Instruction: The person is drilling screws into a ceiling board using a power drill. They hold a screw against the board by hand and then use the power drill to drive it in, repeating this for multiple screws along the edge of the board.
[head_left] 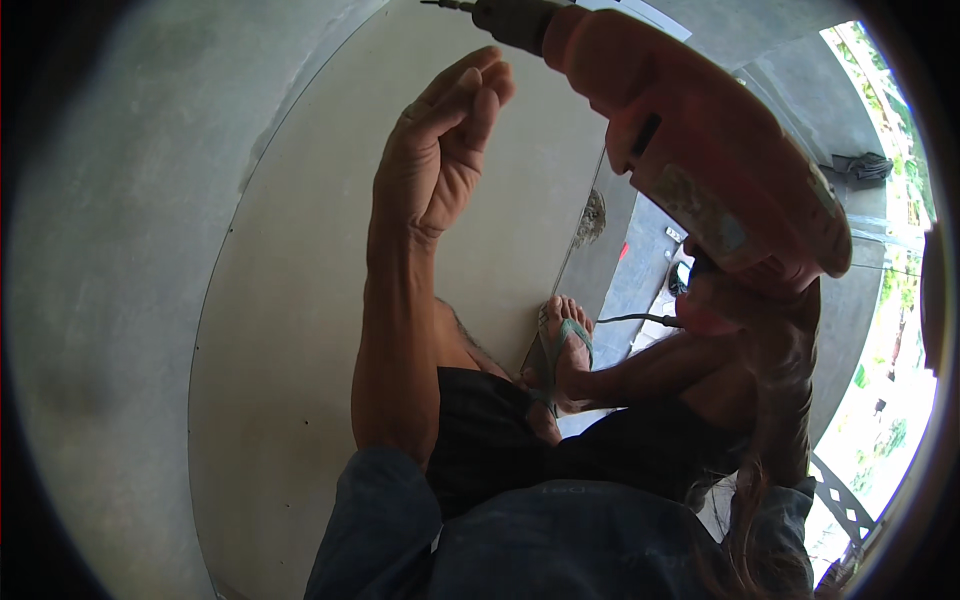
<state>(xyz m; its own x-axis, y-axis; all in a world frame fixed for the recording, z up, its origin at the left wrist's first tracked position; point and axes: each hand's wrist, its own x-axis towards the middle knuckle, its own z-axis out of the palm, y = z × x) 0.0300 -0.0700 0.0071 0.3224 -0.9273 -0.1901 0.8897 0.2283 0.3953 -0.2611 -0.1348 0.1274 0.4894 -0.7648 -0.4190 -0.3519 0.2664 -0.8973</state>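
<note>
A: Clamped on what with the right hand (770, 325)?

B: On the handle (703, 320) of a faded red plastic power drill (690, 130) — raised at upper right, pointed left with a thin dark metal bit (455, 5).

A: And with the left hand (440, 145)?

B: Lifted just below the drill's black chuck (515, 22), apart from it and from the right hand, with fingers (484, 118) curled together — hard to tell whether pinching anything.

A: Farther out?

B: Down past a thin grey cord (635, 317) to a foot (573, 355) in a pale green flip-flop (549, 350); leftward, behind the left forearm (395, 330), across a broad pale flat panel (290, 300).
</note>
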